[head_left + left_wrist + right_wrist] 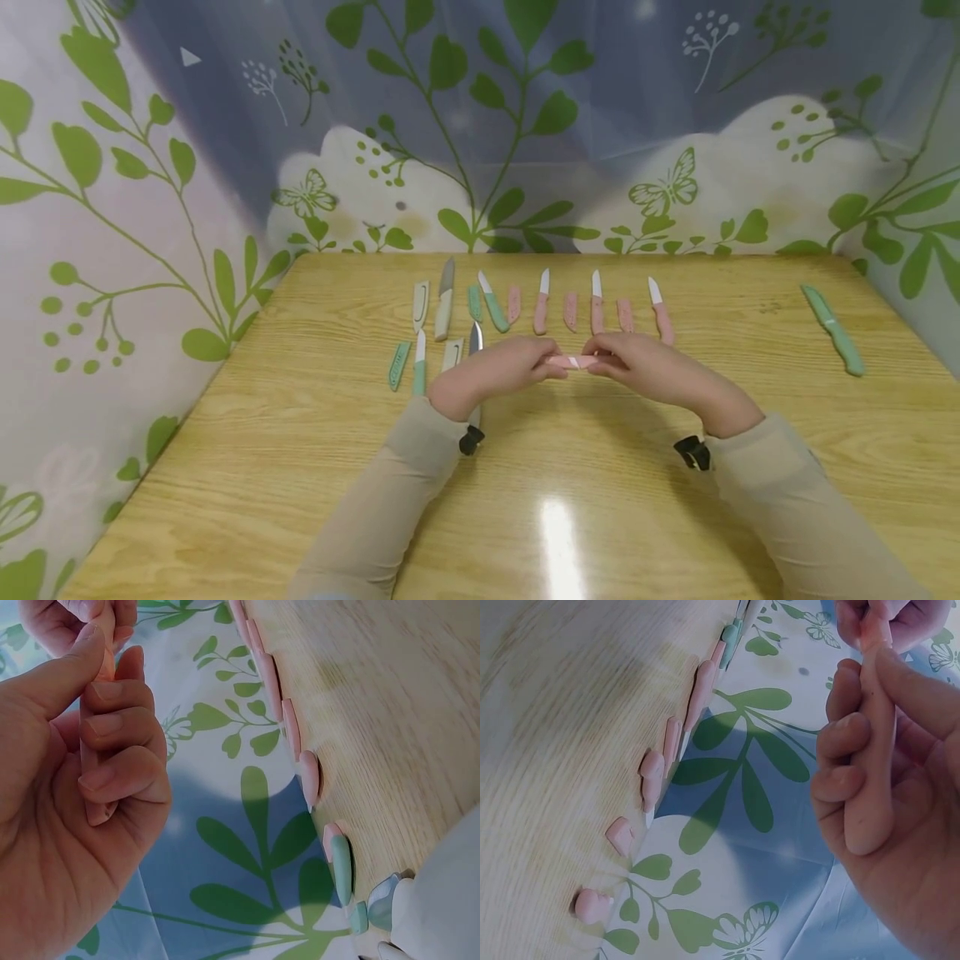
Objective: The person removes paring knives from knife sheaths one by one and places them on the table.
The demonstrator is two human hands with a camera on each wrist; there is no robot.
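Observation:
My left hand curls its fingers round a pink knife sheath. My right hand grips the pink handle of a paring knife. Both are held up above the table, end to end, and a short white stretch of blade shows between them in the head view. The rest of the blade is hidden, apparently inside the sheath. Beyond the hands lie pink-handled knives, such as one knife with its blade bare, and loose pink sheaths, one sheath just behind the right hand.
Toward the left lie a cream knife, a cream sheath, green knives such as the upper one, and green sheaths. A dark-bladed knife is partly under the left forearm. A sheathed green knife lies far right on the wooden table.

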